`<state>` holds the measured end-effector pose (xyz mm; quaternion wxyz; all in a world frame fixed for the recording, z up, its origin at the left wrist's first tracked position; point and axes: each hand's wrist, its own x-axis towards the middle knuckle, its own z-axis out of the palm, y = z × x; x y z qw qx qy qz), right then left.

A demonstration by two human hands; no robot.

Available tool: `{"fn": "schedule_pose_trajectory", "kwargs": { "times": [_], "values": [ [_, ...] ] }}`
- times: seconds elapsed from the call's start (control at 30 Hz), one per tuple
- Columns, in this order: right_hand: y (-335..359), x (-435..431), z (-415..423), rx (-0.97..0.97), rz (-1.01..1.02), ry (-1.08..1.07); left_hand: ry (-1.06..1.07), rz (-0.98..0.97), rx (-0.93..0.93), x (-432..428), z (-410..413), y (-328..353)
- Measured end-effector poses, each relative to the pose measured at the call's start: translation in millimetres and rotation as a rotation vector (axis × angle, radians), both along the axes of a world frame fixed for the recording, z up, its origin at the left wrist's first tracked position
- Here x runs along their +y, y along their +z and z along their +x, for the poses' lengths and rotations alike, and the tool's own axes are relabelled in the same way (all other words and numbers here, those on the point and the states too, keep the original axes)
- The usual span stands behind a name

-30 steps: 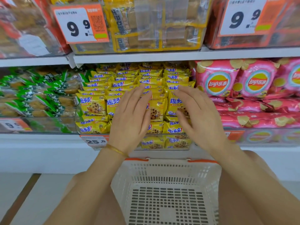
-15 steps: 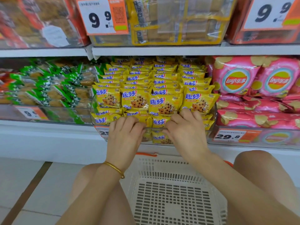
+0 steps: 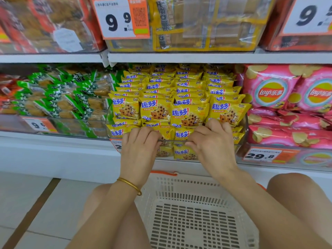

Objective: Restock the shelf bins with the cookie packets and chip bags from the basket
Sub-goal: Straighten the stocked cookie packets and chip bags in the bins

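Yellow cookie packets (image 3: 188,112) stand in tidy rows and fill a clear plastic bin (image 3: 244,123) on the lower shelf. Both of my hands are at the bin's front rim. My left hand (image 3: 140,148) has its fingers curled over the rim, in front of the lowest packets. My right hand (image 3: 212,142) grips the rim the same way, its fingertips touching the front row of packets. Pink chip bags (image 3: 269,90) fill the bin to the right. The white basket (image 3: 188,180) sits on the floor between my knees, with no packets showing inside it.
Green snack packets (image 3: 71,97) fill the bin on the left. An upper shelf (image 3: 179,57) with boxed snacks and 9.9 price tags hangs just above. A 29.8 price label (image 3: 262,155) marks the chip bin. My knees flank the basket.
My hands came down from hovering flat over the cookie packets to the bin's front rim, and the fingers curled. My view moved closer and slightly left.
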<state>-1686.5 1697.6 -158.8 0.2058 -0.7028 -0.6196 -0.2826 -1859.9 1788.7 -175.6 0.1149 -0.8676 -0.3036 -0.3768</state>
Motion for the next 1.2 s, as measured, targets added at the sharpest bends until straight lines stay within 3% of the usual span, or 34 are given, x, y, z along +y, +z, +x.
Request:
{"fn": "schedule_pose_trajectory", "kwargs": {
  "times": [1.0, 1.2],
  "values": [
    [9, 53, 31, 0.018, 0.044, -0.016, 0.037, 0.027, -0.131, 56, 42, -4],
    [-6, 47, 30, 0.013, 0.037, 0.004, 0.033, 0.029, -0.068, 53, 39, -14]
  ]
}}
